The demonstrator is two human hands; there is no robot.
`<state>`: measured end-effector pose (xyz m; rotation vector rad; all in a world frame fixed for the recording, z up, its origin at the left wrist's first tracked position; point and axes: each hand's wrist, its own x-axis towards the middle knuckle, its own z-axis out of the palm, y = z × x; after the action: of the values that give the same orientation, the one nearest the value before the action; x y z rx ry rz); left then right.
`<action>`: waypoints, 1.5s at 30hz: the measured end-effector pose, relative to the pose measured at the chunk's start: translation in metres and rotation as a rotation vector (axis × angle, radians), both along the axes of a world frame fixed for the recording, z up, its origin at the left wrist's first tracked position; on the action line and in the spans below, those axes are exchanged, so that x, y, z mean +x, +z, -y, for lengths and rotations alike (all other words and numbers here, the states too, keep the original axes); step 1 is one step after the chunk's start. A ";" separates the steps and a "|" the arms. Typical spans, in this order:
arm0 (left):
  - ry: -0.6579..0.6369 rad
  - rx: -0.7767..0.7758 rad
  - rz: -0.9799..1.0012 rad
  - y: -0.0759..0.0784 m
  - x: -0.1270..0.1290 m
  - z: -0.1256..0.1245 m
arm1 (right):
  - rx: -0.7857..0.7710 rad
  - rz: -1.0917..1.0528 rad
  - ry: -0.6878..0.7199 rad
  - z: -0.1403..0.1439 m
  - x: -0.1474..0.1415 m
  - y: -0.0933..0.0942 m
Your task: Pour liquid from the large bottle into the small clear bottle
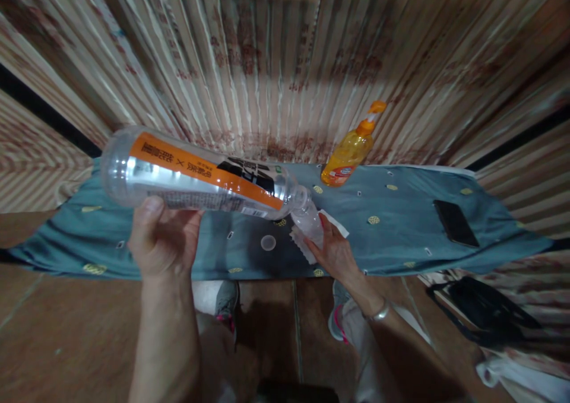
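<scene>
Bottle work fills the middle of my view. My left hand (162,237), at lower left of centre, is wrapped around the lower body of a large clear plastic bottle (200,180) with an orange and black label, thumb up against its side. I have the bottle tipped nearly flat, base toward the upper left of the frame, neck pointing down and right. Its mouth meets a small clear cup (309,222) that my right hand (336,251) clasps from below, just right of centre. Under that hand lies a white paper napkin (303,243), on the blue-grey cloth (401,237) that runs across the frame. A small round cap (268,243) sits on the cloth between my two hands. Farther back, upper right of centre, an orange pump bottle (350,151) stands by the striped wall. A black phone (455,222) lies flat on the cloth at the right, well apart from my hands.
</scene>
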<state>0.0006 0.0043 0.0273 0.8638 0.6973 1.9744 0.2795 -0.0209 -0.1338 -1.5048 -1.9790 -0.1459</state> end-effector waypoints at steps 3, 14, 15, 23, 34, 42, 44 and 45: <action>0.013 -0.002 0.009 -0.001 0.001 -0.001 | -0.018 -0.013 0.001 0.000 0.000 0.000; 0.010 0.016 0.004 0.001 0.003 0.002 | -0.014 -0.012 0.015 0.000 0.001 0.001; 0.009 0.022 0.005 0.001 0.003 0.002 | -0.018 -0.014 0.013 0.000 0.001 0.001; 0.010 -0.004 -0.007 0.003 0.005 0.004 | -0.027 -0.019 0.002 0.002 0.000 0.001; 0.022 -0.001 -0.029 0.003 0.005 0.004 | -0.033 -0.013 0.007 0.002 0.002 0.002; 0.002 0.008 -0.007 0.001 0.002 0.003 | -0.003 0.021 -0.002 0.003 0.003 0.002; -0.007 -0.001 -0.014 -0.001 0.001 0.003 | 0.004 0.028 -0.004 0.003 0.003 0.002; -0.007 -0.008 -0.015 -0.001 0.000 0.003 | 0.003 0.025 -0.007 0.003 0.003 0.002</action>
<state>0.0011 0.0012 0.0263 0.8758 0.7088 1.9596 0.2820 -0.0236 -0.1314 -1.5148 -1.9929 -0.1716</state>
